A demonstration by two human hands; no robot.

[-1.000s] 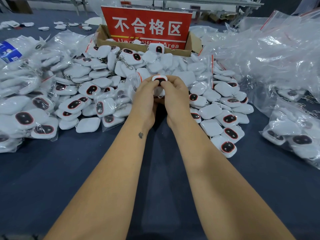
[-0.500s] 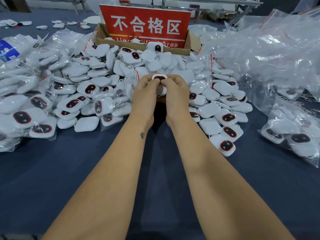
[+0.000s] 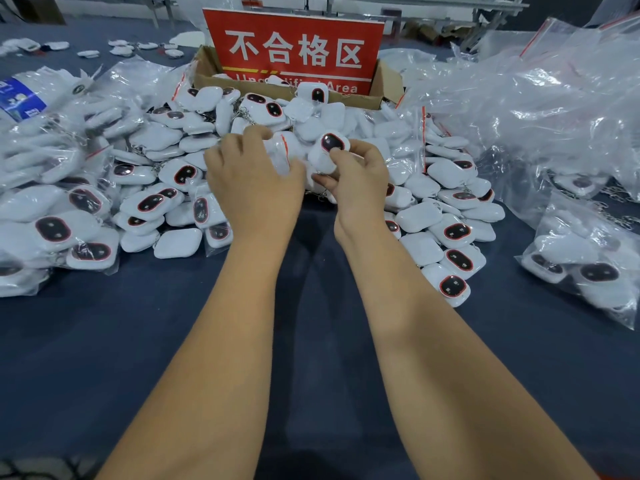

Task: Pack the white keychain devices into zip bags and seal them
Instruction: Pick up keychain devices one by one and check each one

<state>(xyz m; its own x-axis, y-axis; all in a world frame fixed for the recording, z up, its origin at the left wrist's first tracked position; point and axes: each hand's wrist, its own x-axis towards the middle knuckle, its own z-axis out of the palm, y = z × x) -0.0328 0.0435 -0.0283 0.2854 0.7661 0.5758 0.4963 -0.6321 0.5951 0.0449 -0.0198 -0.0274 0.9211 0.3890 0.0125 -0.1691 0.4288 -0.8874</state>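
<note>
My right hand point(image 3: 356, 181) pinches a white keychain device point(image 3: 327, 152) with a red-ringed black oval window, held just above the pile. My left hand point(image 3: 252, 178) lies to its left with the fingers curled round a clear zip bag point(image 3: 282, 154) that has a red seal strip. A big heap of loose white keychain devices point(image 3: 446, 233) spreads across the dark blue table point(image 3: 104, 341) behind and to the right of my hands. Devices sealed in bags point(image 3: 86, 237) lie piled to the left.
A cardboard box point(image 3: 384, 84) with a red sign point(image 3: 294, 50) stands at the back centre. A heap of empty clear zip bags point(image 3: 540, 98) fills the right. More bagged devices point(image 3: 588, 265) lie at the right edge. A white bag with a blue label point(image 3: 20, 102) is far left.
My hands have drawn apart. The left hand moved left and took the zip bag, while the right hand keeps the device, now tilted toward the right.
</note>
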